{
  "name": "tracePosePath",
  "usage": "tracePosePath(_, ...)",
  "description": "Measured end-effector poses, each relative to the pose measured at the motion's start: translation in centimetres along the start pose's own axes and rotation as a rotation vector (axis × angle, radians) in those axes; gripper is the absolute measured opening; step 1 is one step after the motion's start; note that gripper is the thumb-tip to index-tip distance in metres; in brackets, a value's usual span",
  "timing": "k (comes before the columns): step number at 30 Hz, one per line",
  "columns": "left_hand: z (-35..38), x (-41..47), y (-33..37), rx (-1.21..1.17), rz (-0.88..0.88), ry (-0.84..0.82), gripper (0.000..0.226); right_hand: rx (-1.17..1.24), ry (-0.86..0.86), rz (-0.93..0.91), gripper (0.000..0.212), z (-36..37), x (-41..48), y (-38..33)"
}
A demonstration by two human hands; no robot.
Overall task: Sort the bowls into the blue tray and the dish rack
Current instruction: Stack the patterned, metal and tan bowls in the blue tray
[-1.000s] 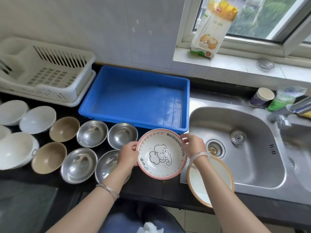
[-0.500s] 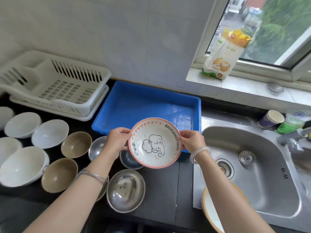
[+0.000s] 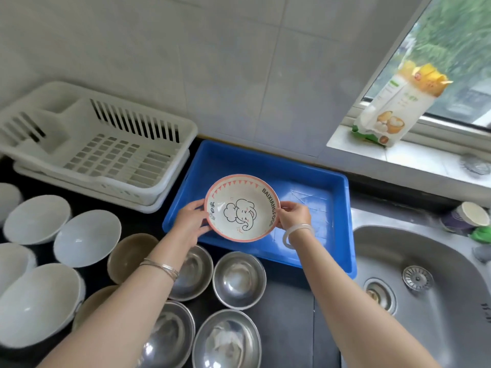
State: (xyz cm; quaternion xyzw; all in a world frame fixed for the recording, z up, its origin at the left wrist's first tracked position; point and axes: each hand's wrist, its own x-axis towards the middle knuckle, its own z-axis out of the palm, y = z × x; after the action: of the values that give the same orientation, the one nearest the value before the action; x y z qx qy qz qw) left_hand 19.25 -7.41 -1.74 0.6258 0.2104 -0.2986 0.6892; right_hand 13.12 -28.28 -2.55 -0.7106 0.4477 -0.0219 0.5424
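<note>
Dark kitchen desk beside a steel sink: the elephant-print bowl is hovering over the blue tray, fingers of the left hand and right hand grasping opposite rims. Advisable: lowering it level, releasing both sides together.

The right end of your dark countertop holds a stainless steel sink. Its round strainer lies on the basin floor just beside the open drain. At the sink's far right corner you see a paper cup, with something green just beside it. On the white windowsill, a yellow-topped food packet stands near the left end and a steel scourer lies toward the right.
</note>
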Motion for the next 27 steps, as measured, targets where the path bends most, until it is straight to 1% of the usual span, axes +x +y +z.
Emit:
tracePosePath(2, 0.1, 1.3, 0.1, 0.012, 0.016, 0.017, 0.051, 0.018, -0.013, 0.022, 0.021, 1.0, 0.9, 0.2)
tracePosePath(7, 0.4, 4.1, -0.1, 0.111, 0.015, 0.075, 0.047, 0.044, 0.005, 0.058, 0.02, 2.8, 2.6, 0.7)
tracePosePath(11, 0.4, 5.6, -0.4, 0.108, 0.011, 0.085, 0.045, 0.059, 0.027, 0.053, 0.019, 3.8, 3.2, 1.0)
tracePosePath(13, 0.2, 5.9, -0.6, 0.07, 0.02, 0.098, 0.045, 0.104, 0.021, 0.047, 0.021, 4.1, 3.1, 1.2)
tracePosePath(15, 0.0, 6.1, -0.7, 0.02, 0.016, 0.102, 0.045, 0.185, 0.001, 0.054, 0.017, 4.2, 2.9, 1.5)
tracePosePath(18, -0.2, 6.1, -1.1, -0.088, -0.108, 0.062, 0.041, 0.367, -0.09, 0.172, 0.013, 4.3, 2.1, 2.0)
tracePosePath(20, -0.2, 5.8, -1.2, -0.128, -0.178, 0.021, 0.036, 0.421, -0.17, 0.258, 0.015, 4.5, 1.3, 2.3)
tracePosePath(23, -0.1, 6.0, -1.3, -0.188, -0.172, 0.031, 0.033, 0.448, -0.168, 0.278, 0.017, 5.1, 1.0, 2.3)
tracePosePath(27, -0.1, 6.6, -1.2, -0.313, -0.155, 0.088, 0.028, 0.536, -0.184, 0.283, 0.025, 6.1, 1.6, 1.1)
